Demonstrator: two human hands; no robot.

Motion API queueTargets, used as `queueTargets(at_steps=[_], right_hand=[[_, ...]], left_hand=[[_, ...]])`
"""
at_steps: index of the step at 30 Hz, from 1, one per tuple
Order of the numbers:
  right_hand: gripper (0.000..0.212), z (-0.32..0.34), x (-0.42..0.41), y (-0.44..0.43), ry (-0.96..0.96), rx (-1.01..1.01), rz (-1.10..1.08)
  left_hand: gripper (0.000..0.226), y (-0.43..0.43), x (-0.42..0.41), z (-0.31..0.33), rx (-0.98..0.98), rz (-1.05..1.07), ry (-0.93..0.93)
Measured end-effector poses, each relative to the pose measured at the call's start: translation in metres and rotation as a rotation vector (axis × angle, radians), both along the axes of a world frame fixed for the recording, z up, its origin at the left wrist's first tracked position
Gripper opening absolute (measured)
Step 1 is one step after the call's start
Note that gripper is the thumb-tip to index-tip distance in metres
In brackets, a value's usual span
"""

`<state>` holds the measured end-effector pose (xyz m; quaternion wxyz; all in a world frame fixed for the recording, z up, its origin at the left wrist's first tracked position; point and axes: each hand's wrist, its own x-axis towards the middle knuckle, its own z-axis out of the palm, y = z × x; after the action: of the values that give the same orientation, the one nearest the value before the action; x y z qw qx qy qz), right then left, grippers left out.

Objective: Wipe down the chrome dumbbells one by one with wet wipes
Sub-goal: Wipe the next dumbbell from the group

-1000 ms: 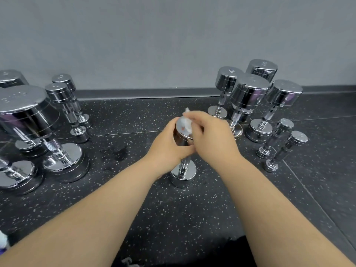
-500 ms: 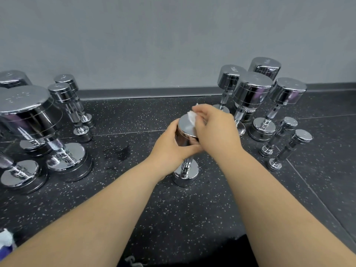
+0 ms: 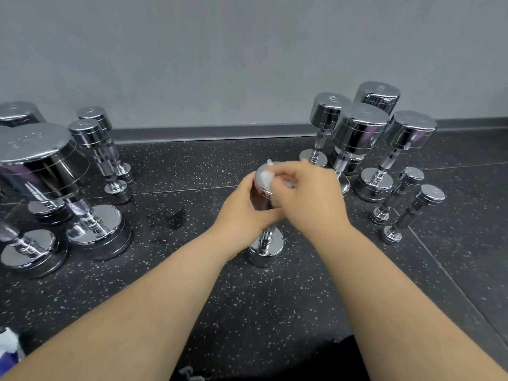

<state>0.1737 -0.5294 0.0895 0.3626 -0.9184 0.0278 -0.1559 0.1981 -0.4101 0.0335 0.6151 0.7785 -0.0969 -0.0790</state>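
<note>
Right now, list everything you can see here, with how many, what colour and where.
centre dumbbell: one, chrome, upright, mid-frame
right dumbbells: six, chrome, on end near the wall
left dumbbells: about five, chrome, on end, some cut off
wet wipe: one, white, on the centre dumbbell's top
floor: one, black with pale specks
wall: one, grey, behind
white and purple item: one, bottom-left edge, cut off
left hand: one, grips the centre dumbbell's upper head
right hand: one, pinches the wet wipe
</note>
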Motion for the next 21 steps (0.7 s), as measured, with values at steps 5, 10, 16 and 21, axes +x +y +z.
queueTargets(at_steps=[5,10,16,21], right_hand=[[0.032,-0.008,0.005,0.000,-0.039,-0.025,0.008],[0.031,-0.016,-0.002,-0.009,-0.095,0.093,-0.069],[0.025,-0.023,-0.020,0.003,-0.078,0.155,-0.034],[0.025,-0.020,-0.016,-0.013,-0.064,0.297,-0.177]], left_hand=[[0.075,-0.002,0.001,-0.003,-0.018,-0.001,0.011],[0.076,-0.002,0.001,-0.001,-0.019,-0.003,-0.020],[0.076,-0.002,0.000,-0.001,-0.031,-0.014,0.007],[0.081,-0.002,0.001,-0.003,-0.009,-0.015,-0.017]])
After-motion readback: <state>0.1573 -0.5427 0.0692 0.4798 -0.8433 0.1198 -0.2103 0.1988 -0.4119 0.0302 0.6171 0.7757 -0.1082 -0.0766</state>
